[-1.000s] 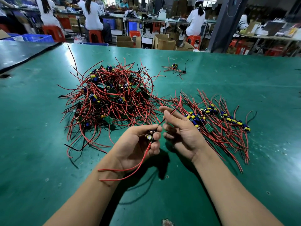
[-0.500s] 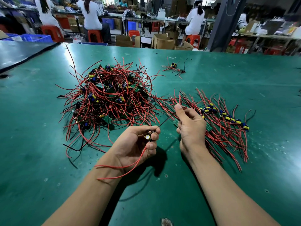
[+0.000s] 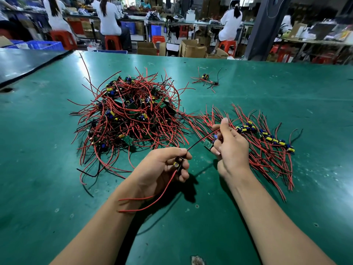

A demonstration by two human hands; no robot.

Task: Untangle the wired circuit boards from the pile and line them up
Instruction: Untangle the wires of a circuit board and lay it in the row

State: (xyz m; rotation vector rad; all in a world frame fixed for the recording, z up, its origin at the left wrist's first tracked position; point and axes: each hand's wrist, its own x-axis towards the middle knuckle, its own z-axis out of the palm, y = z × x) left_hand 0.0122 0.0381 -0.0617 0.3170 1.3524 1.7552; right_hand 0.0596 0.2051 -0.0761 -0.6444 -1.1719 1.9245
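Note:
A tangled pile (image 3: 131,115) of small green circuit boards with red and black wires lies at the middle left of the green table. To its right, a row of sorted boards (image 3: 265,136) lies with wires fanned out. My left hand (image 3: 162,169) grips one small board (image 3: 177,163) whose red wires trail down over my wrist. My right hand (image 3: 229,148) pinches that board's dark wire (image 3: 200,141), stretched taut between both hands, just above the near end of the row.
Apart at the back of the green table (image 3: 57,188) sits a lone wired board (image 3: 206,78). A dark mat (image 3: 23,64) covers the far left corner. Beyond the table, people sit on red stools among cardboard boxes (image 3: 193,48) and blue crates.
My right hand closed from open fingers onto the wire and drew it up and to the right, pulling it taut. My left hand kept its hold on the board.

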